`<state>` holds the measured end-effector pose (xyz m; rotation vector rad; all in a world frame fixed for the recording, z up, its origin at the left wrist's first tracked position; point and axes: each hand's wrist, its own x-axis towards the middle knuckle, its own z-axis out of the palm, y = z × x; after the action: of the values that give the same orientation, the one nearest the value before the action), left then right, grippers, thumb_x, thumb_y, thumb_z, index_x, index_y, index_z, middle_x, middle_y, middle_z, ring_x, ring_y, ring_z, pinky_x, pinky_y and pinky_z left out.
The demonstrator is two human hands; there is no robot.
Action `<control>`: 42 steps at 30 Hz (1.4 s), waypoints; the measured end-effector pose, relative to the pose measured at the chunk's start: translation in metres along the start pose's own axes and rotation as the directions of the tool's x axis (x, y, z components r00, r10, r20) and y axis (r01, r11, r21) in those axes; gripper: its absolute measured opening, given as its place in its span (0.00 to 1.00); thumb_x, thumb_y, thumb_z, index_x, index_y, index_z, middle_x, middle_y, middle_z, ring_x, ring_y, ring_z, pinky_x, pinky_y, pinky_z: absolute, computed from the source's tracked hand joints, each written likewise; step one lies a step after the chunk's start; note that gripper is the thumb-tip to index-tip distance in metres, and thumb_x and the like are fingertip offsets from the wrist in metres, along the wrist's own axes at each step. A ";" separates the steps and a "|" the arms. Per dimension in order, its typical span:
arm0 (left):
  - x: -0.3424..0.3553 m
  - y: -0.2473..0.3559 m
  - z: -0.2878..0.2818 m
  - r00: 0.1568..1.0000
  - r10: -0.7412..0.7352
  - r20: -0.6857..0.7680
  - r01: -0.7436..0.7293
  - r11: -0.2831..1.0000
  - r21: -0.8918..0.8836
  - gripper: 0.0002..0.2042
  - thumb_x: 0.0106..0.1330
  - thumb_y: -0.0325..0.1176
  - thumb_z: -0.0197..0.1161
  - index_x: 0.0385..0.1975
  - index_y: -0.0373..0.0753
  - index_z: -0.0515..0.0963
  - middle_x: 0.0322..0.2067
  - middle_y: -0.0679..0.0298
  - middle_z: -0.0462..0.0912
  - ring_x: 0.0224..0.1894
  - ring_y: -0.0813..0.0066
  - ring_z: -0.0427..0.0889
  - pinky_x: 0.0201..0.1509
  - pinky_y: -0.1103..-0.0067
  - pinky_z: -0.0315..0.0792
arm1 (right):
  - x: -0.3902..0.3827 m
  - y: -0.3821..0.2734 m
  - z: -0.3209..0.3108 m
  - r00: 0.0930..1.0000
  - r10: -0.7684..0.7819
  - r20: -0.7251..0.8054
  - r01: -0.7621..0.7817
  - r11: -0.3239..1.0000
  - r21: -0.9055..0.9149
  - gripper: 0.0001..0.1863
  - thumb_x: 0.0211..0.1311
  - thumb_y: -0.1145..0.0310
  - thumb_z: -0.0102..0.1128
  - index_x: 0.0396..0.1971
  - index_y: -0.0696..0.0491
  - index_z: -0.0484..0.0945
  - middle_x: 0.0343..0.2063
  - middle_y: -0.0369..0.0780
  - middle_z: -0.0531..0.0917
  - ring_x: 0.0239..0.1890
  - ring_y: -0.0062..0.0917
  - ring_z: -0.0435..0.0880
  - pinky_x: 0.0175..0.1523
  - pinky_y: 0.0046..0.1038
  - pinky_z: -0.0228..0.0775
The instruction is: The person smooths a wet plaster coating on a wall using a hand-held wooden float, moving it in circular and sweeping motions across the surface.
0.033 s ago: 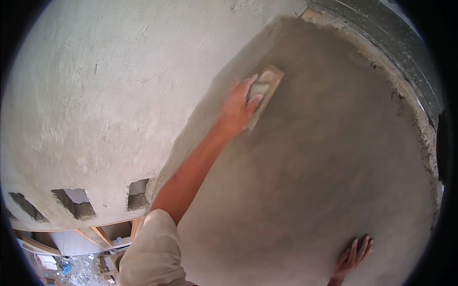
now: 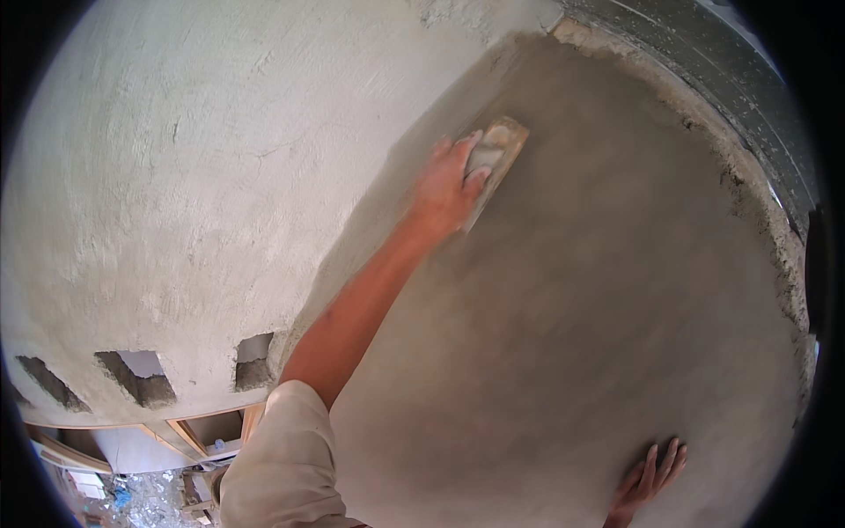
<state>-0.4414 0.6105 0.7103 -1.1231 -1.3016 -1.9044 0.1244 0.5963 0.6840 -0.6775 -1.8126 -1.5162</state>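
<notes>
My left hand point(image 2: 444, 185) grips a rectangular plastering float point(image 2: 500, 145) with a pale, worn surface and tan edges, held against the wet grey plaster point(image 2: 598, 264) near its upper left border with the lighter wall. My right hand point(image 2: 651, 475) rests on the same plaster low at the right, fingers stretched and apart, holding nothing.
The dry pale wall point(image 2: 167, 202) has several rectangular cut-outs point(image 2: 132, 374) along its lower part. Wooden frames point(image 2: 202, 436) and a littered floor point(image 2: 145, 502) show below left. A rough edge and a dark curved band point(image 2: 704, 66) border the plaster at top right.
My left hand has slid a little up and to the right with the float. My right hand is almost unmoved on the plaster.
</notes>
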 end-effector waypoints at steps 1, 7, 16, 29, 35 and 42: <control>0.019 0.005 0.008 1.000 0.010 0.011 -0.010 1.000 0.002 0.25 0.65 0.39 0.59 0.61 0.41 0.66 0.53 0.43 0.71 0.57 0.43 0.70 0.61 0.63 0.65 | 0.003 -0.003 -0.002 1.000 0.007 -0.015 -0.007 1.000 0.010 0.18 0.69 0.71 0.39 0.50 0.58 0.77 0.60 0.52 0.71 0.66 0.51 0.62 0.68 0.54 0.48; 0.107 0.037 0.040 0.995 0.035 0.091 -0.044 0.994 0.095 0.22 0.64 0.36 0.58 0.57 0.40 0.68 0.52 0.46 0.69 0.53 0.44 0.73 0.55 0.61 0.70 | 0.012 -0.004 -0.003 0.993 0.076 -0.095 -0.059 0.983 0.175 0.19 0.71 0.56 0.44 0.48 0.50 0.81 0.57 0.51 0.74 0.63 0.51 0.68 0.67 0.54 0.50; 0.175 0.030 0.065 0.988 -0.003 0.153 -0.033 0.971 0.235 0.19 0.63 0.33 0.55 0.55 0.41 0.71 0.52 0.46 0.70 0.51 0.47 0.77 0.55 0.62 0.72 | 0.015 -0.012 0.001 0.990 0.091 -0.110 -0.076 0.989 0.129 0.20 0.71 0.57 0.43 0.47 0.51 0.82 0.56 0.52 0.75 0.62 0.51 0.68 0.67 0.54 0.51; 0.146 0.001 0.037 0.920 -0.030 0.391 -0.077 0.964 0.256 0.23 0.58 0.27 0.52 0.56 0.40 0.74 0.47 0.46 0.78 0.54 0.49 0.75 0.59 0.62 0.68 | 0.021 -0.021 -0.002 0.991 0.113 -0.073 -0.106 0.990 0.094 0.22 0.72 0.56 0.41 0.47 0.53 0.82 0.56 0.53 0.75 0.62 0.50 0.69 0.66 0.54 0.52; 0.100 -0.021 0.024 0.880 -0.077 0.469 -0.062 0.960 0.275 0.22 0.62 0.31 0.53 0.59 0.41 0.71 0.48 0.44 0.76 0.54 0.49 0.73 0.60 0.62 0.67 | 0.025 -0.019 -0.006 0.988 0.110 -0.112 -0.100 0.991 0.088 0.18 0.70 0.58 0.47 0.45 0.52 0.83 0.55 0.52 0.76 0.60 0.49 0.71 0.65 0.53 0.54; 0.064 -0.007 -0.006 0.898 -0.219 0.381 0.086 0.938 0.335 0.24 0.62 0.31 0.56 0.61 0.46 0.69 0.57 0.40 0.68 0.55 0.45 0.73 0.60 0.62 0.69 | 0.022 -0.019 -0.007 0.988 0.125 -0.095 -0.115 0.988 0.107 0.18 0.71 0.57 0.46 0.46 0.51 0.82 0.55 0.52 0.76 0.60 0.50 0.71 0.65 0.54 0.55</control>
<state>-0.4804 0.6074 0.7620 -1.3305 -1.9005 -1.5322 0.0971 0.5850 0.6892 -0.6367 -1.7279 -1.3462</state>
